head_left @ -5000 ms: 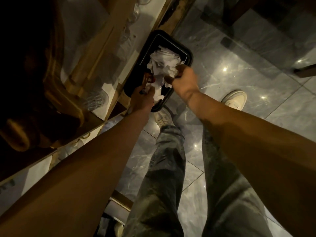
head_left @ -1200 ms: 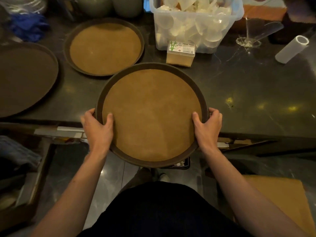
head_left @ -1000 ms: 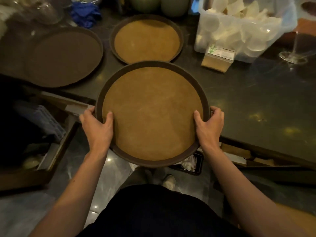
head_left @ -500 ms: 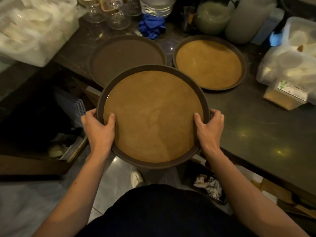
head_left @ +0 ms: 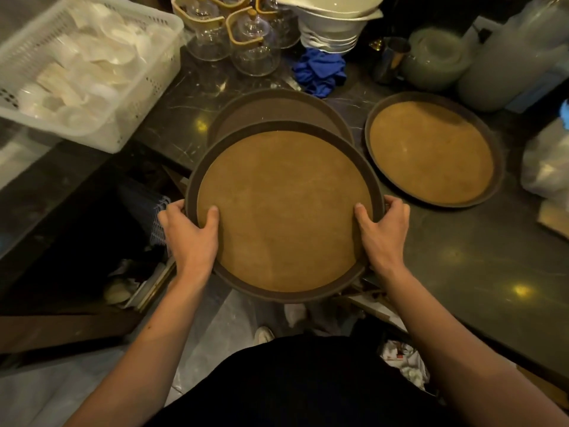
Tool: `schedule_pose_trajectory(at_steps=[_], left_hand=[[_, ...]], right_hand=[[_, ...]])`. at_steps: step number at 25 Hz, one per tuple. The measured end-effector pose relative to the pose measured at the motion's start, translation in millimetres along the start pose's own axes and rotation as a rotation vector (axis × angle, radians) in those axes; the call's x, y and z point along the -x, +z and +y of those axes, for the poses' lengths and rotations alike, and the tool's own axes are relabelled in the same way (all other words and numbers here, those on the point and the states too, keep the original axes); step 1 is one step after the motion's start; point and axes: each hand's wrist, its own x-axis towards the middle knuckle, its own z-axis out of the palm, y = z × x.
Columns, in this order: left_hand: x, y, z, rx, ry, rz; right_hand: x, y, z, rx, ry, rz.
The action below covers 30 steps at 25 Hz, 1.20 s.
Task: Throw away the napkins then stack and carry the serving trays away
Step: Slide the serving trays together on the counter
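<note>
I hold a round serving tray (head_left: pixel 283 211) with a tan non-slip face and dark brown rim, level, in front of me. My left hand (head_left: pixel 191 238) grips its left rim and my right hand (head_left: pixel 383 232) its right rim, thumbs on top. Its far edge overlaps a darker brown tray (head_left: pixel 277 106) that lies on the black counter. A third tray (head_left: pixel 431 149), tan-faced, lies on the counter to the right. Crumpled white napkins (head_left: pixel 403 365) show in a bin below the counter at lower right.
A white plastic basket (head_left: pixel 89 72) of white dishes stands at the left. Glass jars (head_left: pixel 252 47), stacked white bowls (head_left: pixel 332 23), a blue cloth (head_left: pixel 320 72) and grey containers (head_left: pixel 437 63) line the counter's back. A plastic bag (head_left: pixel 545 164) sits at the right edge.
The held tray has moved left along the counter, away from the tan tray, and now hangs over the near part of the darker tray. My grip is unchanged.
</note>
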Motion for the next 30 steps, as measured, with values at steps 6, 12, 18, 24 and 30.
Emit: schedule_pose_trajectory(at_steps=[6, 12, 18, 24, 30], left_hand=[[-47, 44, 13, -0.039, 0.016, -0.021], [-90, 79, 25, -0.122, -0.042, -0.025], [-118, 102, 19, -0.185, -0.107, 0.007], [-136, 112, 16, -0.177, -0.098, -0.007], [-140, 120, 10, -0.21, -0.07, -0.026]], right_hand=[[-59, 33, -1, 0.012, -0.015, -0.019], [-112, 70, -5, 0.006, 0.015, -0.098], [-147, 96, -13, 0.05, 0.005, -0.164], [-157, 109, -11, 0.123, -0.035, -0.096], [-158, 111, -8, 0.213, -0.056, -0.077]])
